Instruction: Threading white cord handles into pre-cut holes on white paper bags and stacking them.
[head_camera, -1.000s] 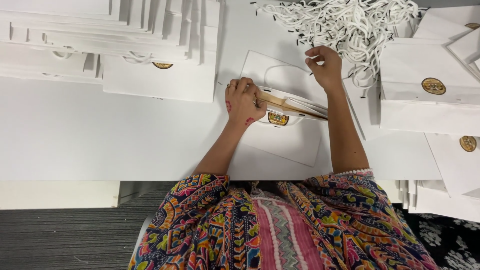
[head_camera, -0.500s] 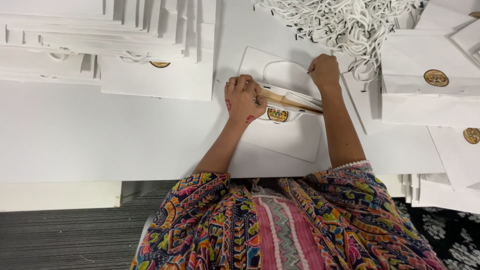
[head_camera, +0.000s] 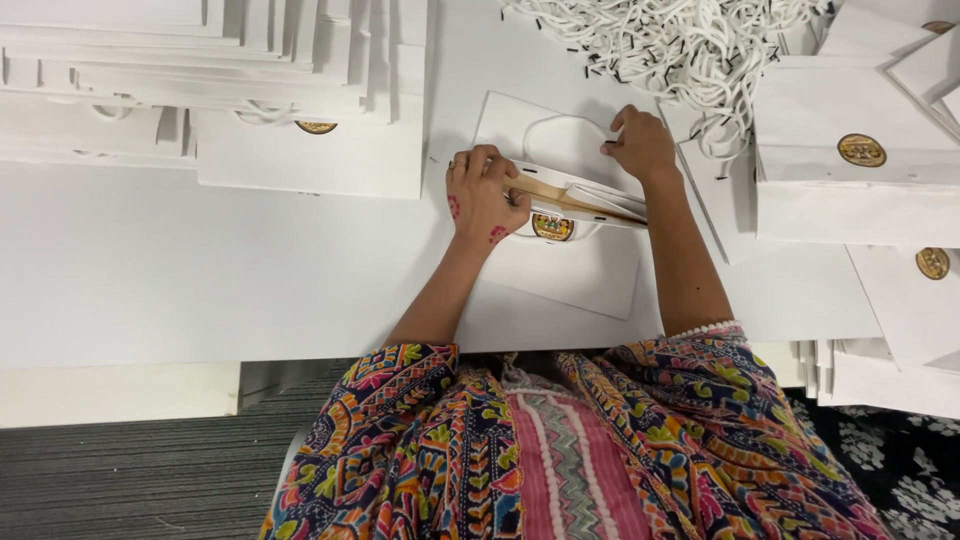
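- Since the earlier frames, our right hand (head_camera: 640, 145) has come back from the heap of white cord handles (head_camera: 690, 45) to the far end of the white paper bag (head_camera: 570, 250); our left hand (head_camera: 485, 195) has stayed at the near end of the bag's mouth.
- We see the bag lying flat on the white worktop (head_camera: 200, 280), straight ahead of us, its mouth parted to show the brown lining.
- Our left grip is pinched together on the bag's top edge; our right fingers are curled at the far end where a loop of cord handle (head_camera: 565, 125) arcs out, but we cannot tell whether they are clamped on the cord or on paper.
- We judge the cord could slip out of its hole if we pull unevenly, and a hard pinch could crease or tear the rim.
- Loose cords lie just beyond the right hand and could snag.
- Room is tight: stacked flat bags (head_camera: 200, 90) to the left, sealed bags with gold emblems (head_camera: 860, 150) near the right, the worktop's edge near our body. Open worktop lies left of the bag.
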